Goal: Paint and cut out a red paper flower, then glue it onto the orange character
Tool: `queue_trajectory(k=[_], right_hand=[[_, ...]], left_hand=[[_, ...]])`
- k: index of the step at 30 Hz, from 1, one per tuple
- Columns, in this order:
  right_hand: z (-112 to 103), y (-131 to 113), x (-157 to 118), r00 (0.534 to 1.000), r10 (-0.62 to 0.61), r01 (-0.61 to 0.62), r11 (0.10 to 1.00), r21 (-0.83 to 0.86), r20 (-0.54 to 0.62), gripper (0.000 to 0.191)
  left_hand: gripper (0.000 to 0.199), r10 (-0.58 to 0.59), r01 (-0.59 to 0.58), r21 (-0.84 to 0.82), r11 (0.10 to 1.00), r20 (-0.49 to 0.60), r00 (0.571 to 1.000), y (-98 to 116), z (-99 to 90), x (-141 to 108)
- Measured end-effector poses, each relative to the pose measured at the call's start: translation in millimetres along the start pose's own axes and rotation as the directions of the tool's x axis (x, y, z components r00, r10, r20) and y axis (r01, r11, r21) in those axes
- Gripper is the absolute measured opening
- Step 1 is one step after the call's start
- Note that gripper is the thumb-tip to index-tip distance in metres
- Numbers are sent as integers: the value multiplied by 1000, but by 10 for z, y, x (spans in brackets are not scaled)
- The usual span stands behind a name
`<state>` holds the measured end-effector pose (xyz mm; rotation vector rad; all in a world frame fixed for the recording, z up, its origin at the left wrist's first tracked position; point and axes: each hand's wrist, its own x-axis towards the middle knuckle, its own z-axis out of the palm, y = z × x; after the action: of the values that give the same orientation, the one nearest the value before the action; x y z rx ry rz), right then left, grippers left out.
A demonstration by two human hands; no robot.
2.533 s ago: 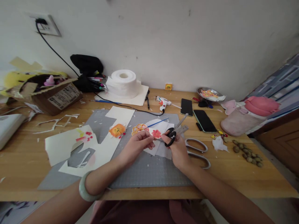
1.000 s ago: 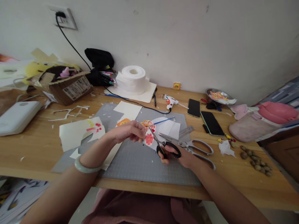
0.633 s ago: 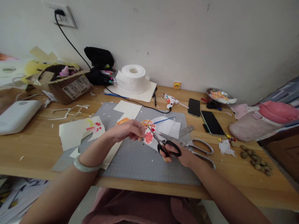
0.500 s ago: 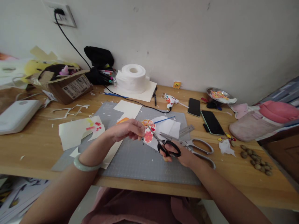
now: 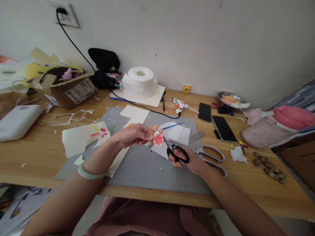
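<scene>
Between the thumb and fingers of my left hand [image 5: 136,135] is a small white paper piece with a red flower [image 5: 158,139]. My right hand [image 5: 183,157] has its fingers in the handles of black-handled scissors [image 5: 177,154], whose blades meet the flower piece's upper right edge. Both hands are above the grey cutting mat [image 5: 147,170]. Behind the flower piece lie orange-red painted paper [image 5: 155,128], white paper [image 5: 180,133] and a blue brush [image 5: 173,125]. Large grey-handled scissors [image 5: 213,154] lie right of my right hand, over a metal ruler [image 5: 197,137].
At the back are a paper roll [image 5: 137,83], a glue gun [image 5: 180,106] with its cord and a cardboard box [image 5: 71,90]. Two phones [image 5: 223,128], a metal bowl [image 5: 231,100] and brown nuts or stones [image 5: 270,168] are on the right. Painted paper [image 5: 76,141] lies left.
The flower piece in my left hand has moved slightly up and right and turned. The black-handled scissors and my right hand have shifted a little up.
</scene>
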<state>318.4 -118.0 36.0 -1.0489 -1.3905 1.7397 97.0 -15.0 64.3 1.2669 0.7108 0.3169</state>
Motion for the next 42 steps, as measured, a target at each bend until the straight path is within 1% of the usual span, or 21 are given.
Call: queue_trajectory(k=[4, 8, 13, 17, 21, 27, 35, 42], right_hand=[[18, -16, 14, 998, -25, 25, 1000, 1, -64, 62], [56, 4, 66, 991, -67, 67, 998, -3, -112, 61], [77, 46, 100, 981, -96, 93, 995, -27, -169, 59], [64, 57, 91, 976, -107, 95, 993, -71, -188, 59], [56, 71, 86, 970, -116, 92, 989, -117, -215, 60], [61, 70, 87, 967, -107, 74, 986, -149, -231, 60], [59, 87, 106, 969, -111, 72, 982, -175, -223, 64], [58, 79, 99, 972, -102, 63, 981, -182, -211, 62]], left_hand=[[32, 10, -10, -39, 999, -12, 1000, -13, 31, 16], [35, 9, -12, -82, 997, -32, 999, -53, 146, 56], [36, 31, -48, -150, 987, -113, 993, -132, 326, 105], [34, 30, -69, -196, 978, -196, 980, -175, 405, 113], [34, 29, -89, -226, 970, -255, 967, -189, 432, 115], [33, 37, -112, -243, 964, -293, 955, -208, 440, 130], [31, 47, -122, -230, 966, -307, 951, -176, 445, 101], [30, 39, -113, -222, 969, -312, 949, -162, 455, 101]])
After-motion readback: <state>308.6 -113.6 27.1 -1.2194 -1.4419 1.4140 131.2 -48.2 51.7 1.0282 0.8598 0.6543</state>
